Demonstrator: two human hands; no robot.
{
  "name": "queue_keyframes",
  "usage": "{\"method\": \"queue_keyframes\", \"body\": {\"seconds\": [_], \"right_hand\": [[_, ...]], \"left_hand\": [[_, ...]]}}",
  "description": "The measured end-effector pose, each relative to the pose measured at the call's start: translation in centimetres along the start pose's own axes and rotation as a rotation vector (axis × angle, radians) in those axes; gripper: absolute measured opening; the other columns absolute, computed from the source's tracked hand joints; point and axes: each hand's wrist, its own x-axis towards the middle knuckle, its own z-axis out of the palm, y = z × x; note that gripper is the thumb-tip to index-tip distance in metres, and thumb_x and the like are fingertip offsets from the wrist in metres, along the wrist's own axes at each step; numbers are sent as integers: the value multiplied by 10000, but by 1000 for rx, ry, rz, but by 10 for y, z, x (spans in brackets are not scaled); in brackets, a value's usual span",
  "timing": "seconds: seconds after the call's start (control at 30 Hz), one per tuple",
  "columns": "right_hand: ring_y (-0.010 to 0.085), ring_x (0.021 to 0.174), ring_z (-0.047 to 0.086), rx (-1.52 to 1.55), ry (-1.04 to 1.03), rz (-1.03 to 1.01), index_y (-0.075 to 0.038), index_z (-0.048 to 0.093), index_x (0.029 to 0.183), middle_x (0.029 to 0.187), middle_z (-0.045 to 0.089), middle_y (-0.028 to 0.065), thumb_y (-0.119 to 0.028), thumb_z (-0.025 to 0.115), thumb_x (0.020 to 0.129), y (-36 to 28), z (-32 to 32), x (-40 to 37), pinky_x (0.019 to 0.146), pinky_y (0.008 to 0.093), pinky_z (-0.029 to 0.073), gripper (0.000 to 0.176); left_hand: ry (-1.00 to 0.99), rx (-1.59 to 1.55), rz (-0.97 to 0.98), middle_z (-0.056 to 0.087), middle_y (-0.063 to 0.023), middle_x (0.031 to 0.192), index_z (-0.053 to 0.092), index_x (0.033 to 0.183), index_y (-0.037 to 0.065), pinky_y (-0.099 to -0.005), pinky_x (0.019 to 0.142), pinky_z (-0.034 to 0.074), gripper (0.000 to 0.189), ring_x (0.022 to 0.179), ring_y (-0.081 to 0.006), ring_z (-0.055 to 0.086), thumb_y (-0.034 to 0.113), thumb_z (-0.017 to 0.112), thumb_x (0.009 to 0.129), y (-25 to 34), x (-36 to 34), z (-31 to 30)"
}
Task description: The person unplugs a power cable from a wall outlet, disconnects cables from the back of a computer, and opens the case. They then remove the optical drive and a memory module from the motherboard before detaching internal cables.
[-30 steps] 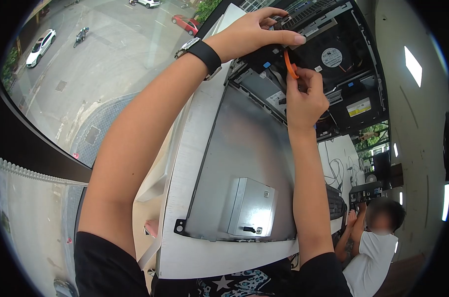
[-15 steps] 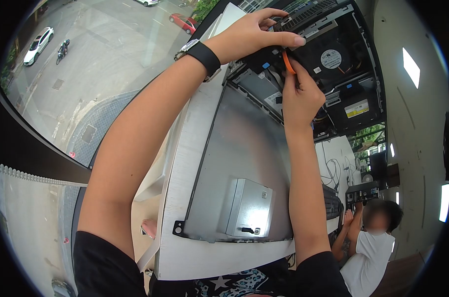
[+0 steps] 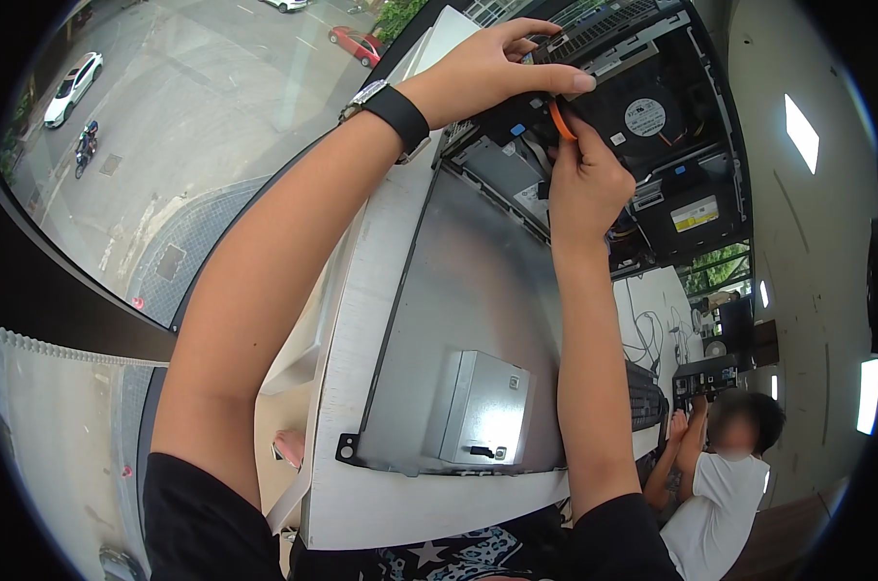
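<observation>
An opened black desktop computer case stands at the top right, its fan and a drive with a yellow label exposed. My left hand, with a watch on its wrist, grips the case frame near the top, thumb and fingers on either side of it. In my right hand, thumb and finger are pinched on a curved orange cable inside the case. The cable's ends are hidden. Below the case a grey metal side panel lies flat, with a bright raised section on it.
The panel lies on a white table. A black keyboard and loose cables are to the right. Another person in a white shirt works at a second computer. A window borders the left.
Both hands keep nearly the same places, with the right still pinching the orange cable. Outside, a motorcycle has moved down and left.
</observation>
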Motion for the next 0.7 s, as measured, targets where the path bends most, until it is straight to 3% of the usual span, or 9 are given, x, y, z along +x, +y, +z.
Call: {"method": "queue_keyframes", "body": {"seconds": [0.3, 0.43, 0.7], "right_hand": [[309, 710, 727, -197, -11, -108, -105, 769, 1001, 843, 751, 111, -32, 723, 833, -6, -1, 5, 649, 394, 567, 189], [317, 714, 726, -221, -33, -67, -113, 767, 999, 828, 745, 118, -49, 718, 837, -9, -5, 7, 642, 403, 564, 182], [313, 732, 749, -265, -118, 18, -130, 755, 1005, 796, 742, 91, -86, 717, 831, -4, -13, 14, 666, 421, 600, 183]], "left_hand": [[-4, -48, 13, 654, -97, 1154, 498, 1491, 12, -260, 1004, 459, 916, 1107, -152, 625, 527, 830, 810, -3, 0, 4], [-29, -9, 13, 661, -101, 1176, 485, 1503, 27, -253, 995, 464, 888, 1117, -143, 628, 509, 815, 833, 3, -1, 3], [-172, 12, -94, 627, -114, 1350, 415, 1571, 122, -315, 1144, 346, 839, 1275, -172, 548, 484, 756, 895, 29, 17, 5]]}}
